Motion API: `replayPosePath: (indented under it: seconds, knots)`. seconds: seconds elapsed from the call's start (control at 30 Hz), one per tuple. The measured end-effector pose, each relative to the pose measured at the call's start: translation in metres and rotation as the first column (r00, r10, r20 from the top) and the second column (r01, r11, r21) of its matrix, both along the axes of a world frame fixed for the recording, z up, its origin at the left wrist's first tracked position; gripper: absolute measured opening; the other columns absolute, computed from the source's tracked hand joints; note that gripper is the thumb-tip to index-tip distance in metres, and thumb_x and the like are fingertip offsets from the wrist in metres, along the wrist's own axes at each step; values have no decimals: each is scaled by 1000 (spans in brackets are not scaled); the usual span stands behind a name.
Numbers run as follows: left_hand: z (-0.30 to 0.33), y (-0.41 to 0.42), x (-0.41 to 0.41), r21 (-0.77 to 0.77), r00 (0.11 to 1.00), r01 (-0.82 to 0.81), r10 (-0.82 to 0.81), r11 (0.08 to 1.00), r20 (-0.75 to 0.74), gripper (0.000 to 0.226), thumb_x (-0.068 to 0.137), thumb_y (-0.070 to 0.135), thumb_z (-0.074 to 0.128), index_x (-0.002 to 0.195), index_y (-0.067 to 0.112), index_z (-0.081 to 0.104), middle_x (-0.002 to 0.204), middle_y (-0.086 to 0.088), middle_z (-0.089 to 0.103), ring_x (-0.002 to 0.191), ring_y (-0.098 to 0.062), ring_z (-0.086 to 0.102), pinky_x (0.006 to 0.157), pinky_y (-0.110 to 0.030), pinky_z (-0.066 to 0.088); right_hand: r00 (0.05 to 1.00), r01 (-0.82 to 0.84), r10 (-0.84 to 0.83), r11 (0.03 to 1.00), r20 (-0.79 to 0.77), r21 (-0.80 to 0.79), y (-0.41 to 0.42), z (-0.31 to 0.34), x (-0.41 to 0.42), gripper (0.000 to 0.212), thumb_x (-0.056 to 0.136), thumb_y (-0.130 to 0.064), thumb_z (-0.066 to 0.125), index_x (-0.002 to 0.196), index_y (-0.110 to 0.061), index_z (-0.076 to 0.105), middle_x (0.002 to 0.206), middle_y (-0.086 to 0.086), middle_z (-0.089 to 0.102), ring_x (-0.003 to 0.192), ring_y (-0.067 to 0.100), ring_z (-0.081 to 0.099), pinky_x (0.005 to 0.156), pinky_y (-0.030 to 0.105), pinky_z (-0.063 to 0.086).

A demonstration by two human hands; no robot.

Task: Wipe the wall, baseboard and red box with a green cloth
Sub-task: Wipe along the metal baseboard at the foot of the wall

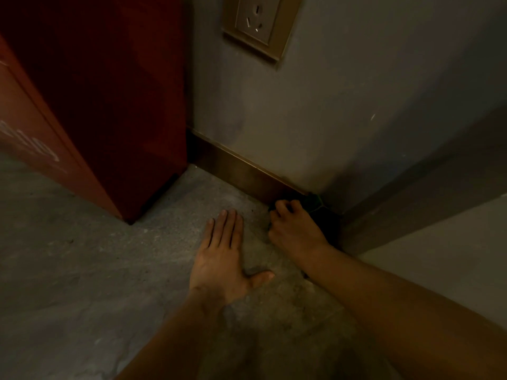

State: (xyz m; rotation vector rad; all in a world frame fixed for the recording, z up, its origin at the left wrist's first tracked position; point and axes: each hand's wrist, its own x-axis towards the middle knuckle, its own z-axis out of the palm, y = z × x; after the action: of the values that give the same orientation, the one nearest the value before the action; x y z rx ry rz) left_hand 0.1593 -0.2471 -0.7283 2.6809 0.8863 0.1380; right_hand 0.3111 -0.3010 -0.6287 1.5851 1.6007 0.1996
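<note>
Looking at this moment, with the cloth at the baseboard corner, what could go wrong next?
1. The green cloth is bunched small under the right hand, so knuckles may scrape the baseboard.
2. The wall socket sits above; a damp cloth wiped upward could possibly reach it.
3. The left hand bears flat on the gritty floor and might slip.

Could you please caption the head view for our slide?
Right hand presses green cloth against baseboard; left hand flat on floor.

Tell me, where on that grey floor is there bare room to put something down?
The widest bare stretch of the grey concrete floor lies left of the flat left hand, below the red metal box. A smaller patch runs between box and brown baseboard. The corner is crowded: the right hand presses the green cloth there.
</note>
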Motion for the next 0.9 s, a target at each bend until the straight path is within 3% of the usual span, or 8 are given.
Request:
replayPosePath:
  seconds: [0.2, 0.5, 0.7, 0.83, 0.9]
  knots:
    - [-2, 1, 0, 9, 1000, 2, -2, 1000, -3, 130, 69, 102, 17, 158, 10, -6, 167, -11, -11, 152, -23, -21, 125, -49, -4, 995, 105, -105, 994, -1, -11, -7, 1, -2, 23, 95, -18, 52, 113, -10, 65, 113, 13, 60, 112, 38, 44, 88, 48, 39]
    - [0, 0, 1, -3, 1000, -2, 2, 1000, 12, 130, 69, 102, 19, 158, 11, -4, 167, -11, -9, 152, -24, -19, 125, -50, -3, 953, 302, -300, 953, 41, -41, 7, 2, -9, 33, 94, -18, 57, 125, -7, 57, 125, 18, 56, 113, 41, 48, 90, 52, 42]
    - [-2, 0, 2, 3, 1000, 1, -1, 1000, 16, 130, 69, 101, 23, 159, 9, 3, 168, -13, 0, 154, -26, -11, 125, -52, 1, 912, 401, -402, 916, -83, -21, 14, 15, -20, 31, 88, -12, 65, 119, -8, 60, 123, 17, 59, 112, 39, 52, 90, 51, 46]
    - [-2, 2, 1, -31, 1000, 22, -22, 999, -3, 136, 64, 104, 24, 159, 9, 3, 167, -12, -3, 154, -25, -13, 125, -51, -2, 921, 346, -335, 938, -198, 25, 9, 24, -38, 31, 84, -24, 70, 113, -13, 63, 111, 12, 61, 105, 36, 52, 82, 44, 45]
    - [0, 5, -1, -66, 999, 38, -38, 997, 10, 138, 61, 106, 25, 159, 12, 0, 167, -10, -7, 153, -23, -18, 124, -49, -6, 916, 336, -311, 940, -255, 60, 6, 30, -44, 43, 76, -32, 78, 113, -15, 62, 110, 11, 61, 104, 35, 51, 82, 43, 46]
